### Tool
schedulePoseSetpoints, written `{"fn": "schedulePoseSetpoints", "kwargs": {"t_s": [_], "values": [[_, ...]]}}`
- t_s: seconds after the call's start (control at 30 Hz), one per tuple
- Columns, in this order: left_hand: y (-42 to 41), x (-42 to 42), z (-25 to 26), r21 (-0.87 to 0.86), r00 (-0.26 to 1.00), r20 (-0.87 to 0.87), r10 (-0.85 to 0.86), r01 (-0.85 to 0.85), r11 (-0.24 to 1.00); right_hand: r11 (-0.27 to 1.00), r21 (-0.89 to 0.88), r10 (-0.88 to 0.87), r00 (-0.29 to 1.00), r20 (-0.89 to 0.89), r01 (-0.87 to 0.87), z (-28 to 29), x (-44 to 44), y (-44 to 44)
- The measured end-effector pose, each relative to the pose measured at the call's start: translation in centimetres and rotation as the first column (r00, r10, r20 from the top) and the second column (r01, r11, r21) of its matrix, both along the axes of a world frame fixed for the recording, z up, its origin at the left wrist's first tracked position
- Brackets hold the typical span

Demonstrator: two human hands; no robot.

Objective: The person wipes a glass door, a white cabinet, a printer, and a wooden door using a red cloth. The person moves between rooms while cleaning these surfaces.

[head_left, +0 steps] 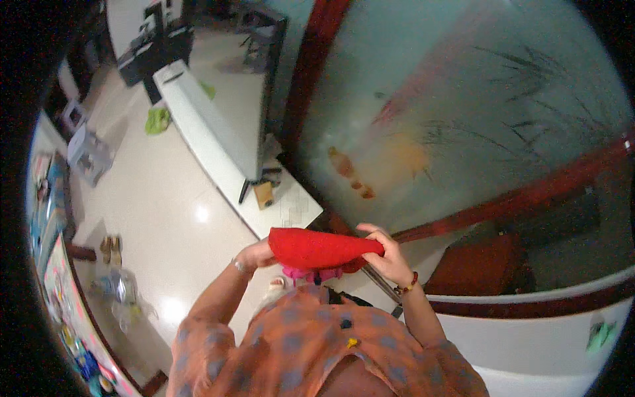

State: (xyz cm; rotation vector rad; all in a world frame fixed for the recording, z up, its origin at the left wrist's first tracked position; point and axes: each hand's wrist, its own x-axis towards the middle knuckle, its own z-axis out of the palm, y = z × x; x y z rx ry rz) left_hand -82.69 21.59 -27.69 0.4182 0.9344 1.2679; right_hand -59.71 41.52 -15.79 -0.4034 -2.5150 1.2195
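Observation:
A folded red cloth is stretched between my two hands in front of my body. My left hand is at its left end, with the fingers partly hidden by the cloth. At the other end, the thumb and fingers of my right hand pinch the cloth's edge, while one finger sticks out above. Something bright pink shows just below the cloth; what it is cannot be told.
Beyond the cloth stands a long white cabinet with a television and a small tan box. A glass door with a red-brown frame is at the right. Stools, shoes and a cluttered table are at the left.

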Motion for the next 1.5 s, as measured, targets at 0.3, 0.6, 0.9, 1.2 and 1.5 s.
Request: {"fn": "schedulePoseSetpoints", "kwargs": {"t_s": [0.3,0.6,0.9,1.2,1.5], "values": [[1.7,0.2,4.4,0.094,0.864,0.500,0.064,-0.128,0.987,0.761,-0.605,-0.284,0.959,0.016,0.235,1.6,2.4,-0.4],[7.8,3.2,3.1,0.296,0.497,-0.865,0.064,0.403,0.866,0.988,-0.135,-0.069,0.996,0.063,0.077,3.8,4.4,-1.5],[9.5,9.4,6.5,0.078,0.424,-0.894,-0.145,0.465,0.882,0.920,0.387,-0.212,0.913,0.348,0.066,10.1,6.0,-3.5],[12.5,10.3,8.3,0.292,0.954,-0.219,0.204,-0.136,0.947,0.981,0.041,-0.185,0.853,0.488,0.190,3.9,10.4,-3.0],[15.6,18.9,12.5,0.541,0.879,-0.476,-0.036,0.325,0.776,0.211,-0.969,-0.606,0.761,-0.233,-0.129,-1.8,10.9,0.2]]}}
